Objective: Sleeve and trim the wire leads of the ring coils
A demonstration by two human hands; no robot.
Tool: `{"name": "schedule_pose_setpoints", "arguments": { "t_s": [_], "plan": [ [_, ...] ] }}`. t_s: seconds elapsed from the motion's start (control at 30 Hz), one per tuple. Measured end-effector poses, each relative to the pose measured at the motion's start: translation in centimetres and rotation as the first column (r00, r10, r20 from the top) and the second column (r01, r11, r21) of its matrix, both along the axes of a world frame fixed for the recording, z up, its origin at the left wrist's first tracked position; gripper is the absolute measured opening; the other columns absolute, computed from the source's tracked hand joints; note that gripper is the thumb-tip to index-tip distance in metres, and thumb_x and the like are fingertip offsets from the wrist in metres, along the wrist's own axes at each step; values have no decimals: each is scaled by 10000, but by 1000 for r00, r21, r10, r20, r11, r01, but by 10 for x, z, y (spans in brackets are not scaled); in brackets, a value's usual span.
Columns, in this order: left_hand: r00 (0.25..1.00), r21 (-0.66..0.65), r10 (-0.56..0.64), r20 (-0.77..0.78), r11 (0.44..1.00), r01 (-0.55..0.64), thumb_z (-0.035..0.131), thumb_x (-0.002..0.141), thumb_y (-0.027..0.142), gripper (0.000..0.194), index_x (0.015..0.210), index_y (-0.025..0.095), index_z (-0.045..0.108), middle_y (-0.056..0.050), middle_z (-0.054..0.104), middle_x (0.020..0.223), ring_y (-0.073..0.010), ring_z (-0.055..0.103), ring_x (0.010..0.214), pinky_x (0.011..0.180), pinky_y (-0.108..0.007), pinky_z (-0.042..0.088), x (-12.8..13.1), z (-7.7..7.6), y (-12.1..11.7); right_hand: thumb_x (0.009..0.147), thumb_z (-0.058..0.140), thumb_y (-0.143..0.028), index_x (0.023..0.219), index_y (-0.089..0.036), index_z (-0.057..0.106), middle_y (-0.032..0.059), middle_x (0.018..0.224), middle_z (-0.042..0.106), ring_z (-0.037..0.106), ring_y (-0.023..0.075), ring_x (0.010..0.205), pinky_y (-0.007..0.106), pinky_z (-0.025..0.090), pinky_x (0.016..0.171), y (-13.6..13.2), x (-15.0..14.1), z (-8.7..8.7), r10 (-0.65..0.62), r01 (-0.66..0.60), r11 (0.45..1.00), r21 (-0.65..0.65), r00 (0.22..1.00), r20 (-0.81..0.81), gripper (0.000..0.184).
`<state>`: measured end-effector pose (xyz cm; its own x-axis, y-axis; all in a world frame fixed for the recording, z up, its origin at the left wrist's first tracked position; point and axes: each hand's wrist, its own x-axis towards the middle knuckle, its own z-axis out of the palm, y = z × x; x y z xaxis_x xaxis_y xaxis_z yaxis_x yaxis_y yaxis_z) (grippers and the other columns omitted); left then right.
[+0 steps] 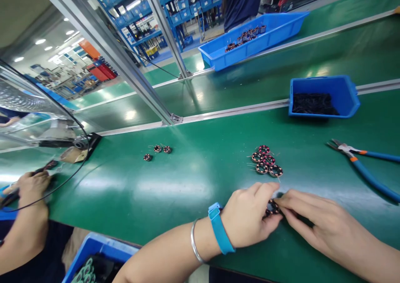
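Between my two hands, just above the green bench, is a small ring-shaped copper-wound motor stator. My left hand, with a teal strap and a metal bangle at the wrist, grips the stator between thumb and fingers. From the other side my right hand pinches at the stator's right edge; its fingertips are pressed together, and whatever lies between them is too small to make out. Beyond my hands a cluster of several similar stators with thin wire ends lies on the bench.
Blue-handled pliers lie at the right. A blue bin holds black pieces; a long blue tray holds stators. Three stators lie left of centre. A co-worker's hand holds a tool at far left. A metal post rises behind.
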<state>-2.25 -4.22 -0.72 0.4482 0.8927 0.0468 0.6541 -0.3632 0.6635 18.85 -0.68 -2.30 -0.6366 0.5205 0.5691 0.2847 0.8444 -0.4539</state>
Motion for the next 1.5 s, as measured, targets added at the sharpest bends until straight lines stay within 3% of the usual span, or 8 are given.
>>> {"name": "schedule_pose_setpoints", "arguments": {
  "t_s": [0.13,0.3,0.43,0.6,1.07,1.2,1.3,1.5],
  "plan": [
    [970,185,41,239,979,-87,774,828,448,585,1305,157,601,-53,711,970,-181,656,695,663,-347,639,-10,-3,10,1079,558,-178,1190,-250,725,38,975,848,823,176,793,260,639,718,27,19,14,-66,66,997,47,998,2,213],
    [951,371,142,275,897,-241,664,793,250,424,1210,181,628,-182,685,1300,-323,692,1241,1022,-516,628,-24,-7,41,1112,501,-487,1151,-114,832,174,1172,837,797,302,1066,416,538,822,171,62,34,-602,561,798,220,747,281,500],
    [992,255,123,13,959,-122,637,887,206,329,1213,188,674,-232,595,1546,-379,562,1479,1153,-616,543,-23,-11,56,1122,518,-563,1038,-96,821,99,1029,806,786,242,953,388,553,813,273,66,29,-590,608,778,155,625,511,563],
    [991,259,121,-50,960,-104,694,910,227,218,1127,207,707,-195,631,1534,-370,581,1434,1143,-619,538,-21,-9,55,1207,303,-381,1138,-87,785,51,1270,739,749,210,1074,362,554,884,304,63,13,-520,612,783,113,544,658,569],
    [985,196,165,53,965,-172,765,816,369,354,1105,204,645,-68,702,1013,-241,689,901,838,-410,644,-12,-12,45,1007,390,-716,864,11,818,90,692,774,790,260,805,451,463,717,225,55,64,-567,659,742,-123,716,408,856],
    [993,166,103,62,980,-113,701,859,273,178,1020,208,663,-51,711,947,-207,692,838,814,-364,644,-15,-10,46,966,592,-808,872,-167,826,90,727,825,797,195,663,312,613,666,113,36,47,-292,409,802,-435,904,311,689],
    [996,126,15,91,992,-27,716,845,285,174,992,205,669,-58,736,942,-208,703,838,816,-355,643,-21,-8,46,977,651,-787,843,-215,774,76,667,791,779,211,612,298,631,593,49,20,24,-78,72,635,-769,997,28,600],
    [992,121,-34,122,992,19,683,863,296,185,1012,187,694,-72,753,945,-213,724,858,862,-358,631,-23,-8,46,989,637,-755,760,-239,700,27,601,713,727,190,532,247,559,473,35,10,3,-17,9,607,-794,1000,-1,568]
  ]
}}
